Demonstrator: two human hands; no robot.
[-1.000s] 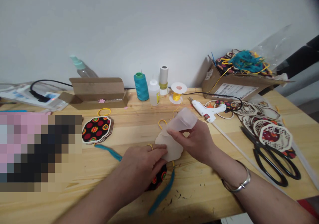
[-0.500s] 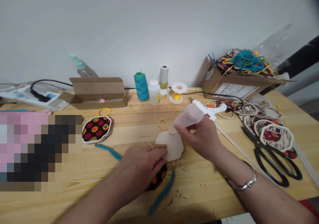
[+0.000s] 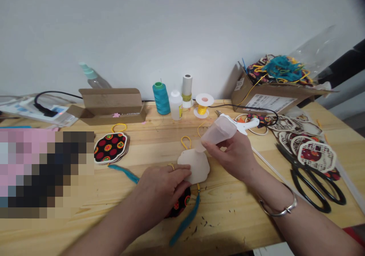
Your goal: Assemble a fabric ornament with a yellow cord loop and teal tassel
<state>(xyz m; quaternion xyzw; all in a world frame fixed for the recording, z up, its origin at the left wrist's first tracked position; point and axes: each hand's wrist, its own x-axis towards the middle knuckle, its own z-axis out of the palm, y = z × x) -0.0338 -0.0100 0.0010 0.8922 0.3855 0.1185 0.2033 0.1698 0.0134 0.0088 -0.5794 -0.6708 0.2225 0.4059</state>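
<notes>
My right hand [image 3: 236, 153] is closed around a translucent plastic squeeze bottle [image 3: 219, 128], tilted with its narrow end down at the upper right edge of a pale scalloped pendant plate [image 3: 199, 166]. Whether that tip touches the plate I cannot tell. The plate has a yellow cord loop [image 3: 186, 142] at its top and a teal tassel [image 3: 186, 223] below. My left hand [image 3: 162, 185], wearing a ring, holds the plate's left side, index finger across its face and thumb by its lower edge. Partly hidden under that hand is a black piece with red-and-orange patterned fabric [image 3: 182, 203].
Left stands a stack of patterned pendants [image 3: 111, 147]. Behind are an open carton [image 3: 112, 104], teal thread [image 3: 161, 100], a small bottle [image 3: 176, 106] and a yellow cord spool [image 3: 203, 106]. Right lie a white glue gun [image 3: 248, 125], black scissors [image 3: 310, 187], cut-out frames [image 3: 316, 155] and a filled box [image 3: 265, 96].
My right hand and the squeeze bottle have shifted slightly right, and the bottle's wide end now covers more of the glue gun. My left hand and the plate stay nearly still.
</notes>
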